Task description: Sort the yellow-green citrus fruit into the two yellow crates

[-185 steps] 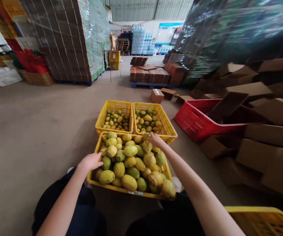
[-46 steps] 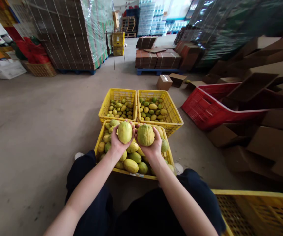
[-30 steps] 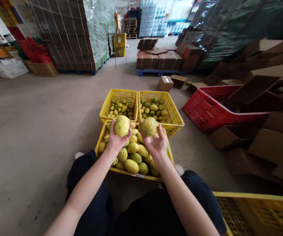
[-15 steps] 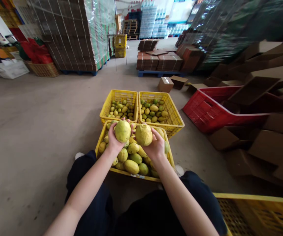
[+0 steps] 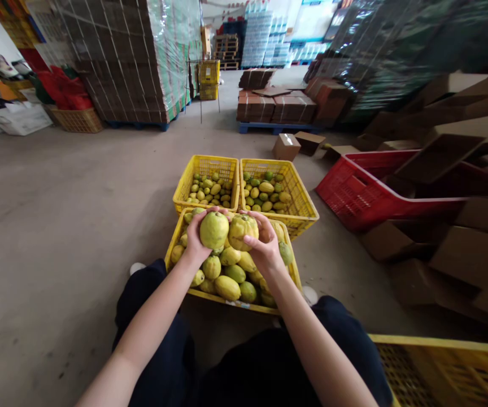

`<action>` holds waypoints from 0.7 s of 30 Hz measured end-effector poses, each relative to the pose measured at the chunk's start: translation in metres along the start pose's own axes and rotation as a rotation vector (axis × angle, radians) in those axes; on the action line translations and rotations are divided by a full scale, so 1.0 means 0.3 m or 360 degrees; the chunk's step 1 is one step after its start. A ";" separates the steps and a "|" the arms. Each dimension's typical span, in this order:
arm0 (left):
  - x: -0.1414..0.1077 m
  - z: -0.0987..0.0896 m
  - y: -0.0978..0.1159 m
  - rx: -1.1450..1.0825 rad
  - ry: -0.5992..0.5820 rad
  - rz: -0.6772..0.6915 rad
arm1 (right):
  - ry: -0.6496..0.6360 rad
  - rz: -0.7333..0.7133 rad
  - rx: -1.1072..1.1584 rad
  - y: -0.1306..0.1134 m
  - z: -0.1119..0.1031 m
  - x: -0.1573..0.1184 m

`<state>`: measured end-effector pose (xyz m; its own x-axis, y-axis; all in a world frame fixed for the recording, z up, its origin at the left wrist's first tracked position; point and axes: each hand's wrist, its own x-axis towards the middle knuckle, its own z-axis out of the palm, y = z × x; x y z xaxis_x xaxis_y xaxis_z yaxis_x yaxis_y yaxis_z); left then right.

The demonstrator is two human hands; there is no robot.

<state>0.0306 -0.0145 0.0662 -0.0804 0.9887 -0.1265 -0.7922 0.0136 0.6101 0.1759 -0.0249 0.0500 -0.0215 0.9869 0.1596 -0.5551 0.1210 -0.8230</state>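
My left hand (image 5: 197, 240) is wrapped round a round green-yellow fruit (image 5: 214, 230). Close beside it, my right hand (image 5: 266, 247) grips a ribbed yellow fruit (image 5: 242, 232), its thumb lying across the front. Both fruits are held above the near yellow crate (image 5: 297, 278), which holds several larger yellow and green fruits (image 5: 227, 288). Behind it stand two more yellow crates side by side, the left one (image 5: 178, 191) and the right one (image 5: 305, 198), both with smaller fruits inside.
A red crate (image 5: 345, 192) with cardboard boxes (image 5: 473, 249) around it is on the right. Another yellow crate (image 5: 447, 341) stands at the lower right. Flattened cartons on a blue pallet (image 5: 261, 128) and a wrapped stack (image 5: 121, 62) are farther back.
The fruit in my right hand has turned and moved slightly left, and my right thumb now lies across its front. The fruit in my left hand has shifted slightly right.
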 end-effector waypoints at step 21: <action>-0.007 0.024 0.015 -0.0080 0.0045 -0.0138 | -0.0008 0.0025 -0.0023 -0.024 0.006 -0.005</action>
<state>0.0315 -0.0153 0.0749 -0.0269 0.9795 -0.1997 -0.8263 0.0906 0.5559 0.1785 -0.0275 0.0567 -0.0342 0.9882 0.1493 -0.5428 0.1071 -0.8330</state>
